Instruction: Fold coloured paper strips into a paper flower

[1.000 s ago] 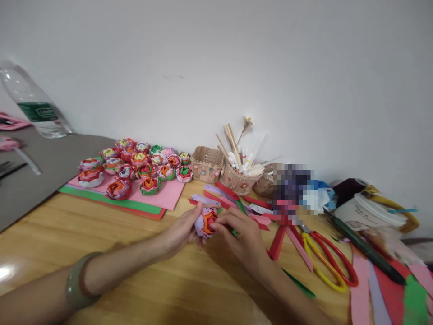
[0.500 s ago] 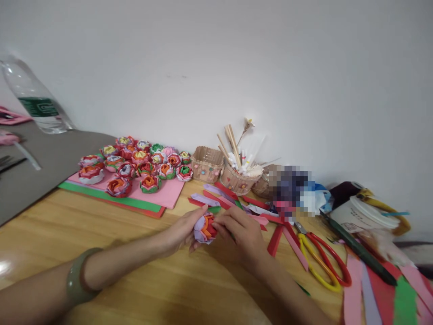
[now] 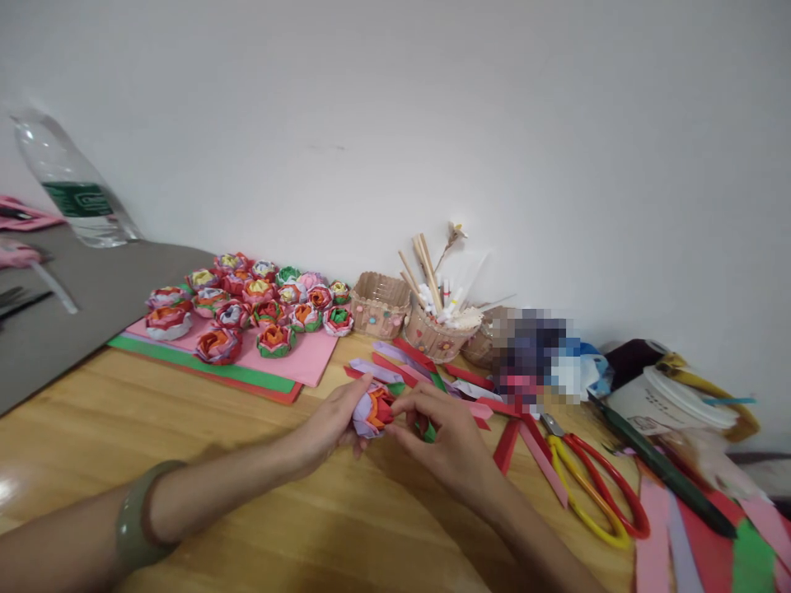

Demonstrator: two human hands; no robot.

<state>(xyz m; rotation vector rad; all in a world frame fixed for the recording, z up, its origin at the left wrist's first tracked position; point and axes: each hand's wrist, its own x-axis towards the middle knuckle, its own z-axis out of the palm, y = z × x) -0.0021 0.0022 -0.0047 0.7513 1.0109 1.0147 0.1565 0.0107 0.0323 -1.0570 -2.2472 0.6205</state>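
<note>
My left hand (image 3: 339, 424) is closed around a folded paper flower (image 3: 372, 412) with lilac outer petals, orange ones inside them and a red centre. It is held a little above the wooden table, its opening turned to the right. My right hand (image 3: 442, 432) comes from the other side, thumb and forefinger pinching at the red paper in the centre. A bit of green paper (image 3: 426, 429) shows by the curled fingers of that hand; whether they hold it I cannot tell. Behind both hands lie folded paper strips (image 3: 395, 352) in red, lilac, pink and green.
Finished paper flowers (image 3: 275, 339) stand in rows on stacked coloured sheets (image 3: 315, 354) at left. Craft baskets (image 3: 378, 309) line the wall, one holding sticks. Scissors (image 3: 593, 486), a dark green long tool (image 3: 667, 465) and a white tub (image 3: 673, 403) are at right; a bottle (image 3: 77, 198) is far left.
The right thumb and forefinger have shifted slightly at the flower's red centre, and more of the green paper shows. The left hand keeps its hold. The view has tilted slightly.
</note>
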